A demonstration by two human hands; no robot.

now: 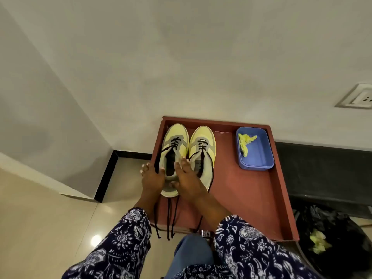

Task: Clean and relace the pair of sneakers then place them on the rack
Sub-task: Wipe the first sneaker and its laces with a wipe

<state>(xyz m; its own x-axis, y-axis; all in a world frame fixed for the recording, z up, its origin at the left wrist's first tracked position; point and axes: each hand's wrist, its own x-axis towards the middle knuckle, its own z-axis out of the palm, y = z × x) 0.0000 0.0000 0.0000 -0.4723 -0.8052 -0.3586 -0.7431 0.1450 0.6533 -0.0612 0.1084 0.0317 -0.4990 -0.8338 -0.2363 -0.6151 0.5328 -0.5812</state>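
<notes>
Two yellow and grey sneakers stand side by side, toes to the wall, on a red-brown rack top (249, 198). The left sneaker (174, 143) is held at its heel from both sides. My left hand (152, 178) grips its left side and my right hand (186, 178) grips its right side, between the two shoes. The right sneaker (203, 150) stands free beside it. Black laces (169, 218) are threaded only through the lower eyelets, and their loose ends hang over the rack's front edge.
A blue plastic tub (259, 156) holding a yellow cloth (244, 142) sits at the rack's back right. A black-lined bin (332, 238) with yellow scraps stands on the floor to the right. A wall socket (358, 96) is on the wall. Tiled floor lies left.
</notes>
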